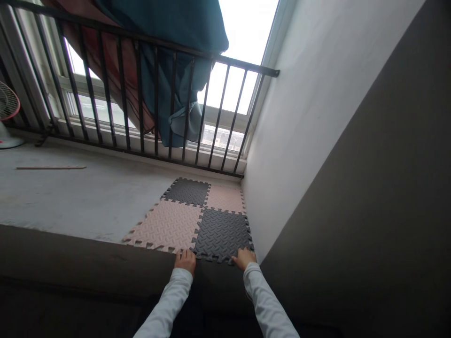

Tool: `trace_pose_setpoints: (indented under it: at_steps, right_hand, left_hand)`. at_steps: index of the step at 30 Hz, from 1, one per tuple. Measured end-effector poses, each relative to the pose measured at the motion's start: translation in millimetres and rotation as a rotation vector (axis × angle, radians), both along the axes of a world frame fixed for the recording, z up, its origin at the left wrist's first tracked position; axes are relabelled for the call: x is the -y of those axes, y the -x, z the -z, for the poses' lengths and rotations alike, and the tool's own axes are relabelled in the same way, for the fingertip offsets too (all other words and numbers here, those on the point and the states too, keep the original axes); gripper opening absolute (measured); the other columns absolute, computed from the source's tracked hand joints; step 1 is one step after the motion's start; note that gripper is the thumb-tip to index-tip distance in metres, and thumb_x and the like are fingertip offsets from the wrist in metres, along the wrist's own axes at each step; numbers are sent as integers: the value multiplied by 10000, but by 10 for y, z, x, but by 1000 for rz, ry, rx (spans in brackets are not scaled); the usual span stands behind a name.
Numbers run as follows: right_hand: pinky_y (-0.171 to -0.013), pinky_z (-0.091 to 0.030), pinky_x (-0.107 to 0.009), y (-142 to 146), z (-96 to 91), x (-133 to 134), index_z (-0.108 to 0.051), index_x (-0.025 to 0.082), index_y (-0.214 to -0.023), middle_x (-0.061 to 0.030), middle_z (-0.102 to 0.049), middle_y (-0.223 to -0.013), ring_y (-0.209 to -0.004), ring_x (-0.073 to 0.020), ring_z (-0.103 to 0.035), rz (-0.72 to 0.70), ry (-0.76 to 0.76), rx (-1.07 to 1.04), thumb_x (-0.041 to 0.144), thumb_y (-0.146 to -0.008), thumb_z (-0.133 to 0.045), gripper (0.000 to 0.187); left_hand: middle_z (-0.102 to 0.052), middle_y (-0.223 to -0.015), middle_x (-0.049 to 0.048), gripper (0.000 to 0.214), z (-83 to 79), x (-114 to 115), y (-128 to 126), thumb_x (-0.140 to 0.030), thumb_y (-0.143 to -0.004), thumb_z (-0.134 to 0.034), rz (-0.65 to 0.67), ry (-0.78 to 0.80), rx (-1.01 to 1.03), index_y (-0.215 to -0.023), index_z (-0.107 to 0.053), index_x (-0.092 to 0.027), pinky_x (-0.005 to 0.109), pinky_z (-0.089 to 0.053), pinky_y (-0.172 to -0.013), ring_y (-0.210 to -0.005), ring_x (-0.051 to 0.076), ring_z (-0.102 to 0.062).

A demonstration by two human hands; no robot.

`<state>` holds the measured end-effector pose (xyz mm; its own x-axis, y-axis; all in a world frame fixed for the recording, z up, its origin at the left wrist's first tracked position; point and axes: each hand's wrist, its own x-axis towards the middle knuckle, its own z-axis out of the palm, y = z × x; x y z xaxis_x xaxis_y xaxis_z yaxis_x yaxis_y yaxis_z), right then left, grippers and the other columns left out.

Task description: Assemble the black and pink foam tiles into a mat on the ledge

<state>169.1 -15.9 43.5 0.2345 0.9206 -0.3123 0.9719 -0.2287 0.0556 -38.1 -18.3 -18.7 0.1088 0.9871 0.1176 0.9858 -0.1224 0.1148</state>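
Note:
Four interlocking foam floor tiles lie in a square on the concrete floor, in alternating colours: a pink tile (164, 226) and a dark grey tile (221, 236) at the near side, with a dark grey tile (186, 191) and a pink tile (225, 198) beyond them. My left hand (185, 262) rests palm down at the near edge, where the near tiles meet. My right hand (244, 258) touches the near edge of the dark grey tile, by its right corner. Neither hand visibly grips a tile. White sleeves cover both forearms.
A dark ledge (84, 263) runs across the near side under my arms. A white wall (310, 117) stands to the right. Ahead are a black metal railing (155, 98), a window, a teal curtain (165, 80), a wooden strip (51, 167) and a fan (7, 112).

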Motion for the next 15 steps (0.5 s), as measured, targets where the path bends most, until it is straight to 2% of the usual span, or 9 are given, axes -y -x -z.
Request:
trace_pose_setpoints:
  at_steps: [3, 6, 9, 15]
  right_hand:
    - [-905, -339, -381, 13, 52, 5, -457, 47, -1185, -219, -457, -1224, -1132, -280, -429, 4, -5, 20, 427, -741, -458, 585]
    - [-907, -335, -373, 32, 72, -3, -479, 27, -1158, -233, -478, -1194, -1116, -283, -442, 5, -15, 37, 433, -746, -449, 579]
    - [-904, -332, -385, 25, 74, -7, -478, 60, -1165, -224, -477, -1197, -1120, -284, -437, 4, -15, 23, 436, -738, -456, 569]
    - [-913, -316, -408, -30, 76, -5, -418, 128, -1223, -210, -390, -1282, -1188, -281, -361, -5, -9, -11, 433, -735, -458, 577]
  left_hand:
    - [-568, -1089, 129, 379, 4, -19, -1, -75, -666, -436, -20, 30, -10, -1002, -602, -125, 393, -213, -956, -993, 246, -466]
    - [-563, -1057, 140, 369, -21, -38, 11, -78, -659, -447, -102, 72, 3, -998, -590, -104, 361, -287, -882, -962, 253, -480]
    - [-561, -1029, 149, 363, -25, -61, 16, -78, -671, -434, -180, 92, 32, -1005, -577, -96, 351, -306, -839, -933, 256, -492]
    - [-557, -984, 153, 337, 46, -120, 40, -90, -702, -402, -164, 61, 63, -976, -596, -114, 353, -318, -783, -914, 254, -484]
